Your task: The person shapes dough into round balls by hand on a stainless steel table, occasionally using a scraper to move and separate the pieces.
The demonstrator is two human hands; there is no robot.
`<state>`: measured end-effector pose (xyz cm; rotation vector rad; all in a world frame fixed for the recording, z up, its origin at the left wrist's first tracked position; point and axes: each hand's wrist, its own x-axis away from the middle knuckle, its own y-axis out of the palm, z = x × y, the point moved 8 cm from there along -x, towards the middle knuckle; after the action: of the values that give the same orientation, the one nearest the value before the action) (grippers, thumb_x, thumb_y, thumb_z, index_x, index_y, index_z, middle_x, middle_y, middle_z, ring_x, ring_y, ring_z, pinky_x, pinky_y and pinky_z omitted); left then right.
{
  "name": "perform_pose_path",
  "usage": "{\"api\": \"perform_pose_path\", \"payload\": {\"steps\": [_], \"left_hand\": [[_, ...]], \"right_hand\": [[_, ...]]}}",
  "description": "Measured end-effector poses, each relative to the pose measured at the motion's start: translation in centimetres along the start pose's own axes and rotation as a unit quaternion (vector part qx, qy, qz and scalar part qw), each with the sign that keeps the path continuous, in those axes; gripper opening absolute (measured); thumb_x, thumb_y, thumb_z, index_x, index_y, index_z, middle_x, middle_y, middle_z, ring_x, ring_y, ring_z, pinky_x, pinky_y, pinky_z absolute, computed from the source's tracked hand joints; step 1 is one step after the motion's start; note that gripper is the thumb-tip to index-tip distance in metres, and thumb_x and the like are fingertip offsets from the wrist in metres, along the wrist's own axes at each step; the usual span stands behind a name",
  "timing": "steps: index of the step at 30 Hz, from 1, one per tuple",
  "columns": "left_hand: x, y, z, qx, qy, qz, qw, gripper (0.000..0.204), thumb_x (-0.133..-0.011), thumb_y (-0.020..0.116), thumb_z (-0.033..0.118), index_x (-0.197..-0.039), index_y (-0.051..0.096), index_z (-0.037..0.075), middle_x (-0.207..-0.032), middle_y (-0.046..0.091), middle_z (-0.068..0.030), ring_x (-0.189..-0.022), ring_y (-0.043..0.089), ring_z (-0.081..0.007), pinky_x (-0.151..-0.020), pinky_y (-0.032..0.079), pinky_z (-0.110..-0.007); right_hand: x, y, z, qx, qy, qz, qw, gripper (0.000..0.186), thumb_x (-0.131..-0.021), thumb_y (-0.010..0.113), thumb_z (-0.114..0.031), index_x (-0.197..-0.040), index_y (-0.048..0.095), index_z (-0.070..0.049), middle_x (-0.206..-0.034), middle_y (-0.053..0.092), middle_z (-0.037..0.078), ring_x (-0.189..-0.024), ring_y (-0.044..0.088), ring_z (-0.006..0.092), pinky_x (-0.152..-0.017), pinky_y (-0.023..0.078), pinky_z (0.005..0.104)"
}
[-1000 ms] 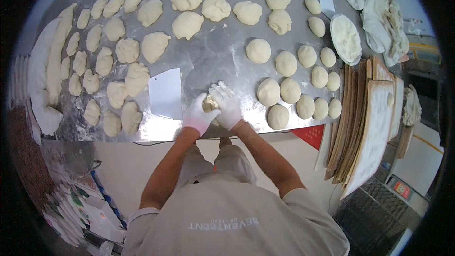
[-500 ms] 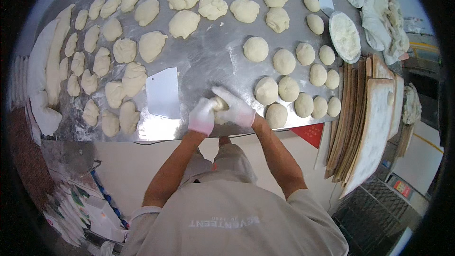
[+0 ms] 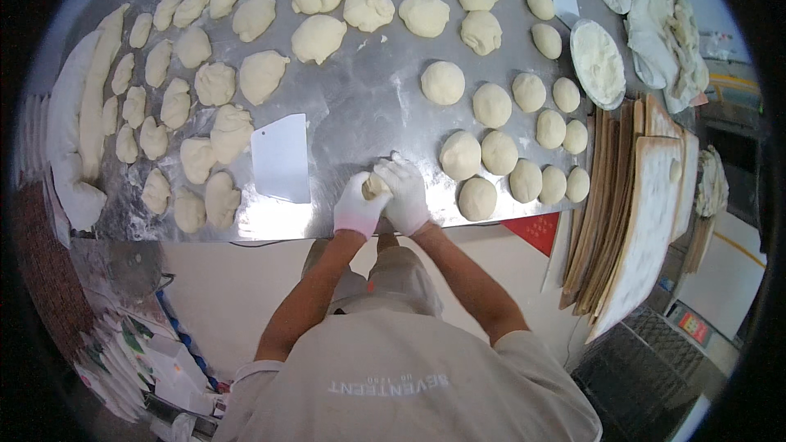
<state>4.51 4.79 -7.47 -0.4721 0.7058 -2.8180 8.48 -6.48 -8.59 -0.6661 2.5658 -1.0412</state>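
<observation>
At the near edge of the metal table, both gloved hands are together around one piece of dough (image 3: 375, 187). My left hand (image 3: 358, 206) curls round its left side, while my right hand (image 3: 403, 195) presses against it from the right. Most of the dough is hidden by the white gloves. Smooth round dough balls (image 3: 478, 199) sit in loose rows to the right of my right hand. A white flat dough scraper (image 3: 281, 160) lies to the left of my left hand. Beyond it, rougher, lumpy dough pieces (image 3: 222, 201) cover the left side.
A bowl of flour (image 3: 598, 64) stands at the right, next to another white scraper (image 3: 564, 2) and crumpled cloths (image 3: 655, 24). Wooden boards (image 3: 630, 213) stand stacked on edge by the table's right end. A long cloth-covered dough roll (image 3: 78, 131) lies at the far left.
My right hand has turned and drawn in closer to my left, its fingers folding over the dough. The left hand has shifted slightly right. The other dough pieces stay in place.
</observation>
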Motion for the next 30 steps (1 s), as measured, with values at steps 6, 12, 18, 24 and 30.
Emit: {"api": "perform_pose_path", "payload": {"steps": [6, 12, 18, 24, 30], "left_hand": [[-5.8, -2.9, -0.7, -0.086, 0.038, 0.026, 0.995, 0.023, -0.089, 0.058, 0.020, -0.108, 0.064, 0.008, -0.109, 0.062, -0.0166, -0.098, 0.060, -0.0363, -0.086, 0.048, -0.042], [-5.8, -4.7, 1.3, -0.080, 0.075, 0.007, 0.994, 0.027, -0.089, 0.055, 0.012, -0.115, 0.062, 0.006, -0.104, 0.061, -0.0172, -0.099, 0.058, -0.0345, -0.087, 0.046, -0.041], [-4.4, -4.5, -1.3, -0.128, 0.122, -0.013, 0.984, 0.028, -0.083, 0.058, 0.005, -0.110, 0.064, 0.008, -0.104, 0.061, -0.0192, -0.099, 0.059, -0.0370, -0.086, 0.048, -0.042], [-6.1, -3.7, -2.6, 0.016, 0.009, -0.014, 1.000, 0.022, -0.082, 0.064, 0.014, -0.103, 0.065, 0.007, -0.102, 0.063, -0.0196, -0.099, 0.061, -0.0338, -0.083, 0.049, -0.039], [-4.2, -3.0, -0.3, 0.045, 0.103, -0.038, 0.993, 0.023, -0.085, 0.064, 0.014, -0.106, 0.064, 0.005, -0.099, 0.063, -0.0155, -0.097, 0.061, -0.0311, -0.083, 0.049, -0.037]], "right_hand": [[-5.2, 0.8, -0.7, -0.310, 0.205, 0.023, 0.928, 0.045, -0.084, 0.056, -0.005, -0.129, 0.053, 0.001, -0.127, 0.056, 0.025, -0.121, 0.051, 0.0431, -0.107, 0.038, 0.0439], [-5.9, 1.7, -1.6, 0.061, -0.036, 0.092, 0.993, 0.059, -0.077, 0.061, -0.009, -0.134, 0.049, -0.001, -0.133, 0.053, 0.024, -0.128, 0.046, 0.0450, -0.110, 0.034, 0.0462], [-6.3, 1.0, -1.8, -0.034, 0.011, -0.060, 0.998, 0.058, -0.075, 0.066, -0.020, -0.129, 0.055, -0.001, -0.136, 0.053, 0.021, -0.132, 0.044, 0.0399, -0.110, 0.033, 0.0464], [-7.2, 1.3, -2.2, -0.005, -0.048, 0.022, 0.999, 0.058, -0.075, 0.069, -0.023, -0.125, 0.055, 0.002, -0.136, 0.051, 0.023, -0.128, 0.047, 0.0397, -0.110, 0.034, 0.0462], [-5.3, 1.4, -0.3, -0.053, 0.006, -0.088, 0.995, 0.052, -0.076, 0.068, -0.019, -0.122, 0.057, 0.004, -0.129, 0.057, 0.022, -0.126, 0.047, 0.0429, -0.106, 0.040, 0.0474]]}}
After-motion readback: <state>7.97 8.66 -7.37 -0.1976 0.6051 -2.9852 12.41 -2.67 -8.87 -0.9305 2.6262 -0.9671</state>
